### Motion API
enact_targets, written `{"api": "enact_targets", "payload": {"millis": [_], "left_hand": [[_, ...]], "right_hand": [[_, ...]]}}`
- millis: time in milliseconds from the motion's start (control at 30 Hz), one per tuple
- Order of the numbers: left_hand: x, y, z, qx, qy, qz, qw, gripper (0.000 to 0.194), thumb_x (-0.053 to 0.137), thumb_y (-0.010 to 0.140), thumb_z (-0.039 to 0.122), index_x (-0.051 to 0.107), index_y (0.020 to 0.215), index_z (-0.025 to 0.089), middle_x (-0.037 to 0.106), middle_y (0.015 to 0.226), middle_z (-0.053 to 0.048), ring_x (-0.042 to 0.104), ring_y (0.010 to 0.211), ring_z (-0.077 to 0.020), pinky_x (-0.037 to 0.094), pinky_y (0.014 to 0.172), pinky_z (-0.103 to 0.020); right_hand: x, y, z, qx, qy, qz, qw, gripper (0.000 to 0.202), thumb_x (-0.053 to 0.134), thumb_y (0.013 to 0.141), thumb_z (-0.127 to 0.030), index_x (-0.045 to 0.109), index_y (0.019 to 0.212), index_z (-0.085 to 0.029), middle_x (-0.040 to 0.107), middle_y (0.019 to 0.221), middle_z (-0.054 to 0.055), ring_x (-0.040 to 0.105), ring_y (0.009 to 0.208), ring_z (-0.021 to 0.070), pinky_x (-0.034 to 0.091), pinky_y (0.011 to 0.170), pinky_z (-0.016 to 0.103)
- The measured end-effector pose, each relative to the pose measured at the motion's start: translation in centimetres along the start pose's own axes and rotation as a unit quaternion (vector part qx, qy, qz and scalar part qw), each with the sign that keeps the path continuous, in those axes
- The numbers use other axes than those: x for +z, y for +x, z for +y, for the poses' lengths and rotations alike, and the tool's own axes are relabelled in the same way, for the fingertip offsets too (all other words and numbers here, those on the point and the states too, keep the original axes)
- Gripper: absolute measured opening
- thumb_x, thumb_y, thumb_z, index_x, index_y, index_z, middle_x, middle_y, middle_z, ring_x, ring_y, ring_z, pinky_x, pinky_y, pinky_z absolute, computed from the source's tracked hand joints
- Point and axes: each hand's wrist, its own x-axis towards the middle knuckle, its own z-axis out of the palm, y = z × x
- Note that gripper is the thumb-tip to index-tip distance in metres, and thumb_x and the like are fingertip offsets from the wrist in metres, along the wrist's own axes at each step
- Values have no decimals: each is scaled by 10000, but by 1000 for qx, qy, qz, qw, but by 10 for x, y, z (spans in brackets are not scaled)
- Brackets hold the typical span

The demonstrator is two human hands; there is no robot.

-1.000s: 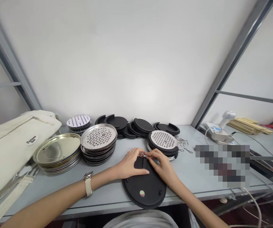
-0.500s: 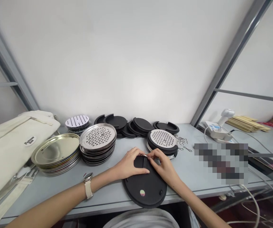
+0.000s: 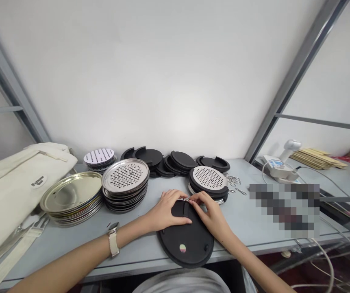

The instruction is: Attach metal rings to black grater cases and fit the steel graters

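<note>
A black round disc point(image 3: 190, 244) lies near the table's front edge, with a slot near its top, a small two-coloured round sticker and a small black knob. My left hand point(image 3: 167, 211) grips its upper left, thumb flat on the face and fingers curled over the far edge. At that far edge, the fingertips of my right hand point(image 3: 208, 211) pinch a small shiny metal hook point(image 3: 186, 199), mostly covered by the fingers. Just beyond, a perforated metal plate point(image 3: 209, 178) sits in a black holder on a stack. Loose metal hooks point(image 3: 234, 180) lie beside that stack.
Stacked perforated plates point(image 3: 125, 175) and gold-coloured lids point(image 3: 74, 191) stand left. Black holders point(image 3: 150, 157) line the wall, near a striped disc stack point(image 3: 98, 156). A cream bag point(image 3: 16, 195) occupies the far left; a scanner point(image 3: 289, 150) and cables are at right.
My right fingertips have shifted slightly at the disc's far edge, and the metal hook sits at a slightly different angle. The disc and my left hand stay in place.
</note>
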Motion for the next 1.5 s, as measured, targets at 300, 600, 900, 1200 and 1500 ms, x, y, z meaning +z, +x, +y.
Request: {"api": "enact_targets", "payload": {"millis": [300,600,900,1200,1500], "left_hand": [[-2,0,1,4,4,0,1000,323,603,865,439,538,1101,228,567,1120,-47,489,1100,-229,362,987,-363],[1,1,1,26,51,40,998,237,369,937,153,559,1062,217,620,1071,-45,526,1054,-208,368,961,-374],[0,2,3,27,52,57,997,259,381,927,148,595,1050,225,645,1061,-33,539,1045,-211,361,951,-379],[2,1,1,35,78,62,994,291,359,939,135,613,1052,221,654,1048,-42,553,1023,-206,361,960,-385],[0,10,1,50,129,29,990,186,405,971,208,591,956,204,647,956,-29,574,934,-195,382,896,-345]], "right_hand": [[-1,1,-4,-5,2,5,1000,157,475,941,-267,610,892,-205,604,868,50,574,819,192,466,753,319],[-2,1,-3,-6,4,-2,1000,188,467,946,-267,648,930,-219,629,891,49,602,862,198,469,785,317],[-2,0,-3,-11,-11,13,1000,181,452,948,-257,628,933,-221,643,895,55,596,887,211,459,818,344],[-2,0,1,4,-6,-6,1000,154,479,929,-271,622,912,-217,639,874,46,597,849,204,475,784,338],[-2,1,-2,5,-5,-19,1000,135,482,925,-252,605,891,-211,627,868,51,582,849,207,468,793,353]]}}
